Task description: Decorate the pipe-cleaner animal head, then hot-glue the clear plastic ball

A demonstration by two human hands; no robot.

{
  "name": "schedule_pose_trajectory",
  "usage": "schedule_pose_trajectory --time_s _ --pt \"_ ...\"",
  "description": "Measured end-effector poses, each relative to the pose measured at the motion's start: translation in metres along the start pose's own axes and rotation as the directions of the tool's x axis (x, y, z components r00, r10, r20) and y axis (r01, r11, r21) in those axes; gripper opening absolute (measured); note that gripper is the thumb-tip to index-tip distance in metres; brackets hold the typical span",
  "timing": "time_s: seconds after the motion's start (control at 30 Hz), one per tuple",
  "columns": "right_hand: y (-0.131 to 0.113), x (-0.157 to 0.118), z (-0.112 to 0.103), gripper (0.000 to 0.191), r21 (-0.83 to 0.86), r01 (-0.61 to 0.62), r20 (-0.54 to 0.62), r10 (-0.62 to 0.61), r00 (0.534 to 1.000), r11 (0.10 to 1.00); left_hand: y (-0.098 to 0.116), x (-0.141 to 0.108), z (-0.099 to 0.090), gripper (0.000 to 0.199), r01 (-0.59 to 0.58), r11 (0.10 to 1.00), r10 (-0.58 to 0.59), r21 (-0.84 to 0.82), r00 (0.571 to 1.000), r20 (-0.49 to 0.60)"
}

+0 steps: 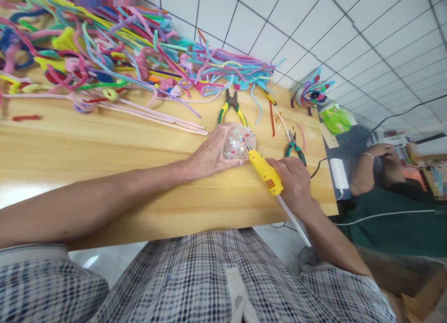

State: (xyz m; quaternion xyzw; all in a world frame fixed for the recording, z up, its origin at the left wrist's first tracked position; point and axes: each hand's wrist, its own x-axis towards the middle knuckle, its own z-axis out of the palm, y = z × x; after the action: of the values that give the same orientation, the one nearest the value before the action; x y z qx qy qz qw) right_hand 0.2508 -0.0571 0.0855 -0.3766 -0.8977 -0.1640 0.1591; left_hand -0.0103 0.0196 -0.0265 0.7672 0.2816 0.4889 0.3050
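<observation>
My left hand lies on the wooden table and grips a small clear ball with coloured bits inside. My right hand holds a yellow glue gun with a clear glue stick poking out of its back. The gun's tip touches the ball on its right side. Both hands are near the table's front edge.
A big heap of coloured pipe cleaners covers the far left of the table. Yellow-handled pliers and small green-handled cutters lie just beyond my hands. A pipe-cleaner figure stands at the table's far corner. Another person's arm is at right.
</observation>
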Motion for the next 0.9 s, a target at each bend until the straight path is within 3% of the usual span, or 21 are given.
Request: schedule_pose_trajectory --time_s 0.37,0.9 --pt "0.0 0.008 0.0 0.02 -0.05 0.054 0.021 -0.053 0.998 0.997 -0.001 -0.001 0.002 0.088 0.01 1.0 -0.01 -0.027 1.0 -0.016" --pt "-0.003 0.006 0.002 0.025 -0.061 -0.016 0.052 0.02 0.998 0.998 -0.004 -0.001 0.005 0.09 -0.008 0.999 0.006 -0.032 0.998 -0.058"
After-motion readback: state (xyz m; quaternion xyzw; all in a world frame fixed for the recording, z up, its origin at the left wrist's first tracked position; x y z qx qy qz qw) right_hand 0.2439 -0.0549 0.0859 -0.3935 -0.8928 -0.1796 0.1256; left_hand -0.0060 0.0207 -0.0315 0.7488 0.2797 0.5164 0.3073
